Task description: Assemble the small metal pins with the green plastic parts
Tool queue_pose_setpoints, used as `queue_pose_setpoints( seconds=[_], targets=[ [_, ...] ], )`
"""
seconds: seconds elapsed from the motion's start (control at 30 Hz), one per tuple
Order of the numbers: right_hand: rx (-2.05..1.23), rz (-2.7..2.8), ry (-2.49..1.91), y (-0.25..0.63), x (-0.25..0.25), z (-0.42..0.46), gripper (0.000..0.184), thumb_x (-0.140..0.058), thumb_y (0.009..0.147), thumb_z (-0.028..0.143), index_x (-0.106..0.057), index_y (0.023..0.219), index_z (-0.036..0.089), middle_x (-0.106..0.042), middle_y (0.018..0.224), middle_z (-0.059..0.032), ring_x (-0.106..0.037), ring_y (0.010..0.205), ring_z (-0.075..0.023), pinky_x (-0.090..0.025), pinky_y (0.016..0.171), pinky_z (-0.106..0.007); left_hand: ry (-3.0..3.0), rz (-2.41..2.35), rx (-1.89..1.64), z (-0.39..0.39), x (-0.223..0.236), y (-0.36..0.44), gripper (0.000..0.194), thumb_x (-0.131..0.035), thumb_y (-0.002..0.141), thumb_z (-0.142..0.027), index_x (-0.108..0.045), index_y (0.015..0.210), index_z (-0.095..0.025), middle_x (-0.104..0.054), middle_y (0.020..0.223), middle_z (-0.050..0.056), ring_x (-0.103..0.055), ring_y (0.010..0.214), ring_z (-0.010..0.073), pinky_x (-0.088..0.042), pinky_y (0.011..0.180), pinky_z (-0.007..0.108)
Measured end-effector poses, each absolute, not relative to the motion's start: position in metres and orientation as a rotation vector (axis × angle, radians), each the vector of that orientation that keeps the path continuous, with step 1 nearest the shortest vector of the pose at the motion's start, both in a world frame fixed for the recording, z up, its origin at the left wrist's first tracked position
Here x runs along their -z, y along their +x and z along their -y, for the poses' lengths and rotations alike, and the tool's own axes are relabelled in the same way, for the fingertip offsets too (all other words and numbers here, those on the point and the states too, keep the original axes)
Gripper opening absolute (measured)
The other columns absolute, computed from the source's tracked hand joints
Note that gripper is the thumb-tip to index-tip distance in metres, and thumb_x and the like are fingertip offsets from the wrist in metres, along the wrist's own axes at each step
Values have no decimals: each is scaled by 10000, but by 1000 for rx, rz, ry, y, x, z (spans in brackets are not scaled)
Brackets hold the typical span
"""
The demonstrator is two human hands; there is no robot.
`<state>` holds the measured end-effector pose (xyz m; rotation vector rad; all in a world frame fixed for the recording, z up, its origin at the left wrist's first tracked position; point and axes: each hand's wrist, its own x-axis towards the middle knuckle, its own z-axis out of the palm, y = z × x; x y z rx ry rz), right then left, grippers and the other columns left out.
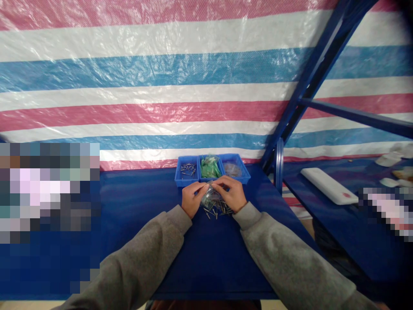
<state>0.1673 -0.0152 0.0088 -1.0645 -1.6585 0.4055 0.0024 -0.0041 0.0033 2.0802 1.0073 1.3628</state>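
Note:
My left hand [192,199] and my right hand [230,193] meet over a clear plastic bag [209,199] full of small metal pins, their fingertips pinching its top. The bag rests on the blue tabletop [138,202], and some pins [217,210] show at its near end, though I cannot tell whether they are inside it. Just beyond my hands stands a blue three-compartment tray [213,180]. Its left compartment holds loose metal pins [188,170], the middle one green packets [210,168], and the right one a clear bag [232,169].
A pink, white and blue striped tarpaulin [161,73] hangs behind the table. A blue steel rack frame [309,82] stands at right, beside a lower blue shelf holding a white flat box [327,186] and pale pieces [387,159]. Pixelated patches cover the left and right edges.

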Motion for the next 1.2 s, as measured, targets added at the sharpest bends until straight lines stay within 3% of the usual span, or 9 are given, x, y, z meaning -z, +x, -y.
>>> queue_pose_setpoints(
  seconds=[0.47,1.2],
  targets=[
    [-428,1667,-1087,168,-7,14,190,-552,810,338,-633,721,192,-604,706,-29,-549,625,-147,-415,542,-252,2043,-986,-1307,4,-3,4,222,-508,845,-306,-656,924,-161,-667,844,50,-592,715,142,-466,680,254],
    [-402,1726,-1104,166,-6,13,161,-537,831,293,-594,734,179,-578,716,-22,-533,635,-136,-401,565,-244,1991,-1006,-1364,4,-2,4,169,-522,841,-273,-628,852,-142,-646,835,45,-587,764,141,-455,696,231]
  ],
)
